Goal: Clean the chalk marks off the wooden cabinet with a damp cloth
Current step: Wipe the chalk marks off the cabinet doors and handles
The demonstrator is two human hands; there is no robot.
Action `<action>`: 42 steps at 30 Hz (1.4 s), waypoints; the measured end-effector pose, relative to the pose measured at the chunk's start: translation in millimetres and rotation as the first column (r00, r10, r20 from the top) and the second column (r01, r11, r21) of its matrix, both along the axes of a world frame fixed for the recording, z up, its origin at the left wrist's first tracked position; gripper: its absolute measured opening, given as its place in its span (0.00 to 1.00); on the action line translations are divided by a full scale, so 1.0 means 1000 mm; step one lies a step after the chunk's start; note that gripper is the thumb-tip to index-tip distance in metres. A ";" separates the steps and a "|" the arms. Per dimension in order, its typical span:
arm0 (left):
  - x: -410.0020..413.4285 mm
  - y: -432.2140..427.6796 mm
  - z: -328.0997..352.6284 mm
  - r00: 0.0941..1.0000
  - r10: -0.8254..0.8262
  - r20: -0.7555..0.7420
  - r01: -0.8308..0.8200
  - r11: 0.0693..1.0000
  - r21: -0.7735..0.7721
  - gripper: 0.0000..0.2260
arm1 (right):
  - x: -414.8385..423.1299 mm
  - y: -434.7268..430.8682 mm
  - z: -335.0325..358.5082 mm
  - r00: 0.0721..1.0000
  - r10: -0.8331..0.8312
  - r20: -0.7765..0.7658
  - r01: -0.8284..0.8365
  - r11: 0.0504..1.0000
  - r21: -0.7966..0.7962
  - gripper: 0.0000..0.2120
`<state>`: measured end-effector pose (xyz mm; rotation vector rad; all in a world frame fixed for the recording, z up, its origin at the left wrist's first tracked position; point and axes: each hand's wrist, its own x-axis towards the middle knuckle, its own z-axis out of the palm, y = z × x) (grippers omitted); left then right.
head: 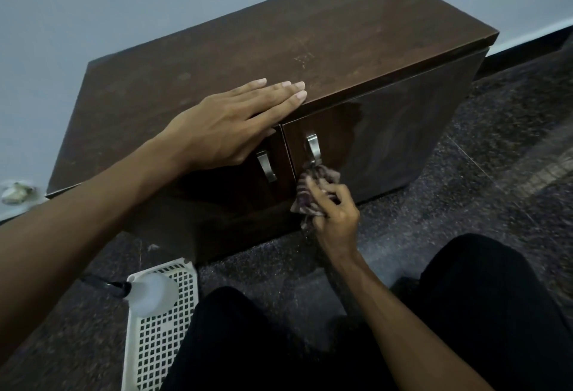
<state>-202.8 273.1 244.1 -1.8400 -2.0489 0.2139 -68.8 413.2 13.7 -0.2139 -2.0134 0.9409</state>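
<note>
The left hand (223,124) is lying flat, fingers (279,88) straight, on the front edge of the low dark-brown wooden cabinet (356,18), near faint pale chalk marks (302,56) on its top. The right hand (336,214) is gripping a crumpled striped cloth (328,175) in curled fingers, pressing it against the right door just below the silver metal handle (313,149).

A plain indoor room, home or office I cannot tell: a low dark wooden cabinet (279,49) with metal door handles (313,149) stands against a pale blue-grey wall (124,3). The floor (465,211) is dark speckled stone, with a white plastic lattice basket (155,350) on it.
</note>
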 end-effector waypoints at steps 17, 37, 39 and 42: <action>0.001 0.000 0.000 1.000 -0.004 -0.022 0.004 1.000 0.016 0.22 | -0.007 -0.062 0.050 0.979 -0.161 0.124 0.202 0.706 -0.678 0.03; 0.001 0.000 0.000 1.000 0.006 -0.026 -0.006 1.000 0.010 0.23 | -0.015 -0.096 0.083 0.947 -0.268 0.177 0.322 0.792 -0.519 0.10; 0.002 -0.001 0.001 1.000 0.007 -0.025 -0.007 1.000 0.010 0.23 | -0.018 -0.096 0.090 0.959 -0.243 0.148 0.284 0.785 -0.551 0.10; 0.003 -0.001 0.001 1.000 0.003 -0.029 -0.003 1.000 0.018 0.23 | -0.022 -0.091 0.102 0.967 -0.232 0.102 0.246 0.758 -0.604 0.07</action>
